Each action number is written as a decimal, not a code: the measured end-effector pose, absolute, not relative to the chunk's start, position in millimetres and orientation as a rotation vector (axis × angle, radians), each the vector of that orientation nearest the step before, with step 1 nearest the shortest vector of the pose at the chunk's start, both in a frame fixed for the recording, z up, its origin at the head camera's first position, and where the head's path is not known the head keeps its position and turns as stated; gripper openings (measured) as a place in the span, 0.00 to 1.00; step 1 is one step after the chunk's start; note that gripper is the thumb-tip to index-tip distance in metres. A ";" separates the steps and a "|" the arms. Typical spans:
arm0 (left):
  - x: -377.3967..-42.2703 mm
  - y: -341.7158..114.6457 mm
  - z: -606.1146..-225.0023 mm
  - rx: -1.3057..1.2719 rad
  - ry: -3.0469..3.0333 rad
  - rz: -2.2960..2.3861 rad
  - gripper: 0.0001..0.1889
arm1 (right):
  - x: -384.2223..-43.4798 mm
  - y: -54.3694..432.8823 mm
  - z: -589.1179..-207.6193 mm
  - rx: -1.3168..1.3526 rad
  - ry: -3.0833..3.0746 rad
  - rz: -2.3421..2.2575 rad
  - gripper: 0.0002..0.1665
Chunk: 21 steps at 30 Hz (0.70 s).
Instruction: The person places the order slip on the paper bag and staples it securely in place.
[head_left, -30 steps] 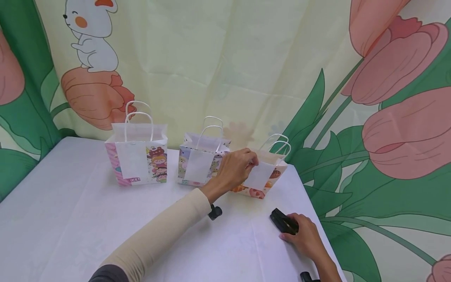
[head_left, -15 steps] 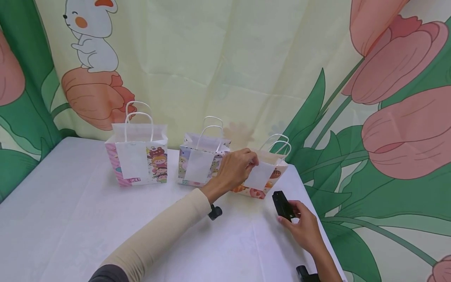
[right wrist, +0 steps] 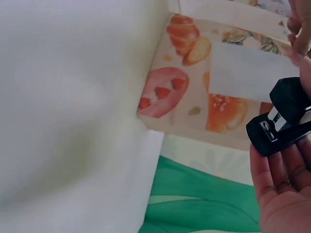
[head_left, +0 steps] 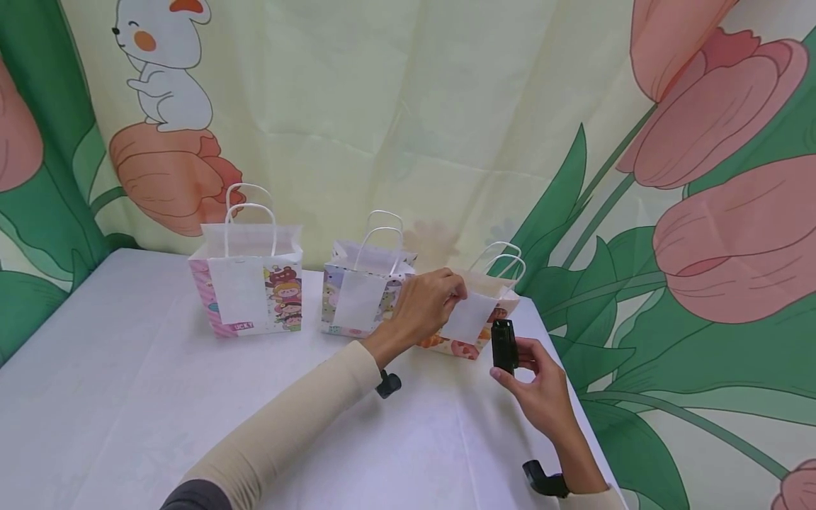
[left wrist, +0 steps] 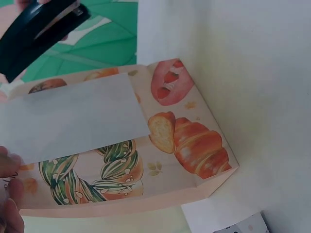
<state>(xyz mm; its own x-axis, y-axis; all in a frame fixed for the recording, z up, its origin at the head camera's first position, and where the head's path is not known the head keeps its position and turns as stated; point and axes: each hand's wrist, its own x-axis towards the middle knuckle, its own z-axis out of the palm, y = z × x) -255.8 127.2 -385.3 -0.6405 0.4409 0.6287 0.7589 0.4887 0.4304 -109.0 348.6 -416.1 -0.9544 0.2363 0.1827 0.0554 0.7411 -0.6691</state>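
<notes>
My left hand (head_left: 430,301) pinches the upper edge of a white sheet of paper (left wrist: 77,116) lying against the front of a pastry-print paper bag (left wrist: 182,141). In the left wrist view, its fingertips (left wrist: 14,191) sit at the bag's top rim. That bag tilts to the right, at the table's right end. My right hand (head_left: 542,389) holds a black stapler (head_left: 503,346) upright just in front of the bag's right side. In the right wrist view, the stapler (right wrist: 289,99) lies between thumb and fingers, its mouth parted and apart from the paper.
Two more paper bags stand to the left, a pink one (head_left: 283,301) and a lilac one (head_left: 331,287), each with a white sheet on its front. The white-covered table (head_left: 159,411) ends just right of my right hand. A printed curtain (head_left: 446,127) hangs behind.
My right hand has lifted the stapler from the table and brought it up towards the pastry-print bag, turning it upright. The left hand has kept its place at the bag's rim.
</notes>
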 end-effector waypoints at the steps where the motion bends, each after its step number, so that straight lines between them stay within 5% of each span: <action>1: -255.9 127.3 -385.3 -0.992 -2.300 -0.979 0.03 | -110.1 347.0 -414.6 -0.220 -2.674 1.040 0.39; 21: -255.5 126.8 -384.6 -1.007 -2.288 -0.973 0.02 | -141.5 320.7 -381.9 0.029 -2.326 1.337 0.35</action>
<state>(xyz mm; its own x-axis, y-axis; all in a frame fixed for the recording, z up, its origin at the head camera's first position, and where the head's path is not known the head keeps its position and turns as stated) -255.5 126.8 -384.6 -0.6292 0.4464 0.6363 0.7680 0.4830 0.4205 -141.5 320.7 -381.9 -0.8965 0.2030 0.3939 -0.2382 0.5288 -0.8146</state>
